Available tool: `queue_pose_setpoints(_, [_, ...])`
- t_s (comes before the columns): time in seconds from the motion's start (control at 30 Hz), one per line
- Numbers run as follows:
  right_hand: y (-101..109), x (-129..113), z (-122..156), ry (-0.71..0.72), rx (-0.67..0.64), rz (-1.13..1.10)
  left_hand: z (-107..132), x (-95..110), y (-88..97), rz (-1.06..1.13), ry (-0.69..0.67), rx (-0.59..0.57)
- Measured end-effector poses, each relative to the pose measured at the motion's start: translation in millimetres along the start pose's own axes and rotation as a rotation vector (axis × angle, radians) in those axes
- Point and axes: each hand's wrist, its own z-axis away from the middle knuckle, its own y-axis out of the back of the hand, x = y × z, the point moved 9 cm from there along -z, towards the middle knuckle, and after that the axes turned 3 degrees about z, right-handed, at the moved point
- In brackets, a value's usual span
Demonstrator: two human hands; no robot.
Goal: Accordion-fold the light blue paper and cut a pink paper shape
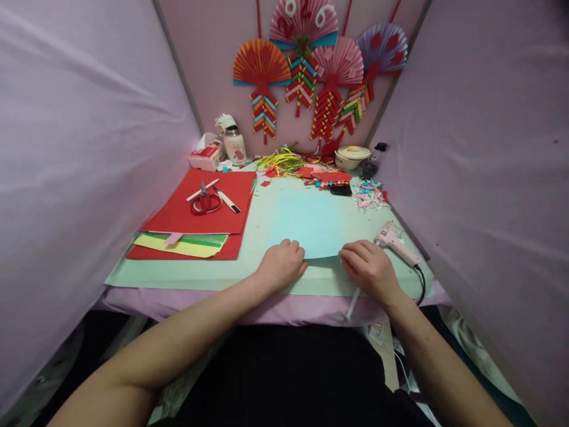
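A light blue sheet of paper lies in front of me, its near edge slightly raised off the table. My left hand is closed on the near left corner, fingers curled over it and thumb beneath. At the near right corner, my right hand pinches the sheet between thumb and fingers. A narrow white strip shows below my right hand, over the table's front edge; whether the hand touches it I cannot tell. Just right of that hand rests a pink hot glue gun with a black cord.
At left, red sheets carry scissors, a white pen and a craft knife. Along the back are a tissue pack, a bottle, yellow strips, paper scraps and a lidded bowl. Paper fans hang behind.
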Motion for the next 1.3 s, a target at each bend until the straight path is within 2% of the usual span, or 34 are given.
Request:
queue_pose_setpoints(0.1, [21.4,-2.7,-8.1,-0.036,0.193,-0.027,1.2,-10.6,9.4,-0.014,0.101,0.046])
queue_pose_setpoints(0.17, [35.3,-0.5,-10.5,-0.114,0.308,-0.065,8.1,-25.4,26.2,0.022,0.169,0.137])
queue_pose_setpoints(0.23, [46.0,0.5,-10.8,-0.204,0.385,-0.126,21.0,-44.8,50.2,0.117,0.24,0.3])
queue_pose_setpoints(0.3, [51.4,-5.8,-12.4,-0.257,0.41,-0.195,38.5,-64.4,72.3,0.288,0.297,0.501])
queue_pose_setpoints(0.37, [51.1,-21.7,-17.5,-0.253,0.387,-0.254,55.5,-82.3,80.5,0.539,0.371,0.679])
queue_pose_setpoints(0.4, [48.8,-32.6,-21.2,-0.231,0.363,-0.274,61.6,-89.1,77.2,0.702,0.414,0.743])
queue_pose_setpoints(0.47, [40.3,-56.9,-29.6,-0.159,0.309,-0.278,65.6,-94.7,56.6,1.092,0.5,0.81])
queue_pose_setpoints(0.57, [20.5,-82.2,-38.8,-0.073,0.249,-0.185,55.5,-80.2,16.1,1.639,0.589,0.812])
queue_pose_setpoints(0.63, [6.4,-82.8,-40.3,-0.085,0.228,-0.102,48.7,-67.1,-2.7,1.866,0.632,0.819])
queue_pose_setpoints(0.7, [-4.7,-75.3,-38.0,-0.107,0.211,-0.057,44.9,-56.1,-14.2,1.998,0.651,0.809])
queue_pose_setpoints(0.77, [-12.0,-64.3,-32.9,-0.13,0.186,-0.046,45.2,-45.6,-22.2,2.08,0.653,0.731])
queue_pose_setpoints(0.8, [-14.9,-58.4,-29.8,-0.142,0.165,-0.053,46.9,-39.2,-25.8,2.102,0.654,0.651])
queue_pose_setpoints(0.87, [-20.8,-47.2,-23.0,-0.166,0.1,-0.087,52.5,-22.9,-30.1,2.046,0.621,0.403])
queue_pose_setpoints(0.9, [-24.2,-42.5,-19.4,-0.175,0.058,-0.112,56.2,-15.1,-29.3,1.938,0.572,0.275])
queue_pose_setpoints(0.93, [-27.6,-38.5,-15.9,-0.181,0.014,-0.141,59.5,-8.8,-25.1,1.768,0.486,0.178])
queue_pose_setpoints(0.97, [-30.8,-35.2,-12.4,-0.186,-0.025,-0.17,61.9,-5.3,-17.0,1.544,0.376,0.142])
queue_pose_setpoints(1.0, [-33.4,-32.3,-9.0,-0.192,-0.056,-0.196,63.4,-4.4,-6.3,1.299,0.265,0.172])
queue_pose_setpoints(1.07, [-36.0,-27.5,-3.2,-0.205,-0.086,-0.237,64.3,-6.2,14.8,0.843,0.076,0.327])
queue_pose_setpoints(1.1, [-36.6,-25.6,-0.8,-0.212,-0.09,-0.251,62.9,-8.1,19.5,0.664,0.009,0.39])
queue_pose_setpoints(1.2, [-36.5,-21.4,4.8,-0.229,-0.085,-0.264,50.8,-20.5,9.9,0.327,-0.09,0.428])
queue_pose_setpoints(1.3, [-36.7,-21.8,6.9,-0.222,-0.095,-0.245,43.6,-28.0,-3.2,0.17,-0.154,0.406])
